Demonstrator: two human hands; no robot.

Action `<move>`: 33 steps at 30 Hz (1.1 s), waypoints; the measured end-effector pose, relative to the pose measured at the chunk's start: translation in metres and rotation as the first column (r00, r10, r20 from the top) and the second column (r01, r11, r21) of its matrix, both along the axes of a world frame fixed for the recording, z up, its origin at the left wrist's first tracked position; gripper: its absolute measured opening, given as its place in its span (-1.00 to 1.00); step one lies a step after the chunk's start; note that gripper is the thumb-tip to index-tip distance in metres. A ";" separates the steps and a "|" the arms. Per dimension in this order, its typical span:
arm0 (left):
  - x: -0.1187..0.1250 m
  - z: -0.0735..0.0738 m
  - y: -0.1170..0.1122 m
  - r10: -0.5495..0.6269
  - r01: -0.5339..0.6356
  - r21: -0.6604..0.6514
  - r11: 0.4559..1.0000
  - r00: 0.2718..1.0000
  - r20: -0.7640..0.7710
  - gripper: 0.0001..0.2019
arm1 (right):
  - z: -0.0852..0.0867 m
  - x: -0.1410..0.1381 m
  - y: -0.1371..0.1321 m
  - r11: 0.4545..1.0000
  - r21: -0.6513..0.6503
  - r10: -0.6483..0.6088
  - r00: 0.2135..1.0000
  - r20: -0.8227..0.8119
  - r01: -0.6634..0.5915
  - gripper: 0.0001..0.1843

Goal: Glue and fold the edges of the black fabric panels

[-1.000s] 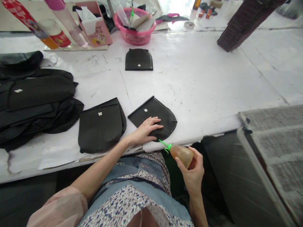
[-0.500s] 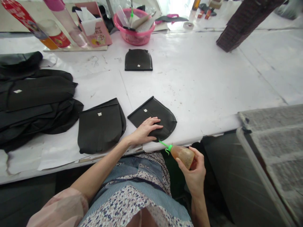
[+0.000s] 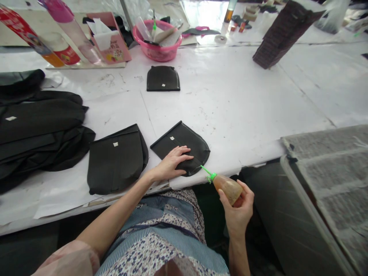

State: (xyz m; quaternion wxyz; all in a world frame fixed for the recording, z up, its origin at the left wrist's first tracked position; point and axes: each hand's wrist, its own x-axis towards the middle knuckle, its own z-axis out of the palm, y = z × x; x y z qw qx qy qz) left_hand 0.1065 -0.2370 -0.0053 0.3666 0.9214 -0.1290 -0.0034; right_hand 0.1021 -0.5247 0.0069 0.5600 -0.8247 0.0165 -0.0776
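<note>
Fingers spread, my left hand lies flat on a black, rounded leather-like piece with a small white tag. In my right hand is a squeeze glue bottle of brownish liquid. Its thin green nozzle meets the rounded edge of the piece at the lower right. A shiny line runs along part of that edge. To the left of my left hand rest overlapping black pieces of the same kind, also tagged. Another single black piece lies farther back.
A heap of black pieces covers the table's left side. At the back stand a pink basin with tools, a tissue box and bottles. A dark upright block stands back right. A grey padded surface adjoins the table's right edge.
The nozzle has moved along the rounded edge, up and to the right, leaving a shiny line behind it. My left hand stays on the piece. The whole view has shifted slightly.
</note>
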 end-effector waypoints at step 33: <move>0.016 0.015 -0.047 0.194 -0.224 0.481 0.848 0.975 0.111 -0.38 | 0.013 -0.012 0.003 0.972 0.199 -0.101 0.989 -0.107 0.121 -0.28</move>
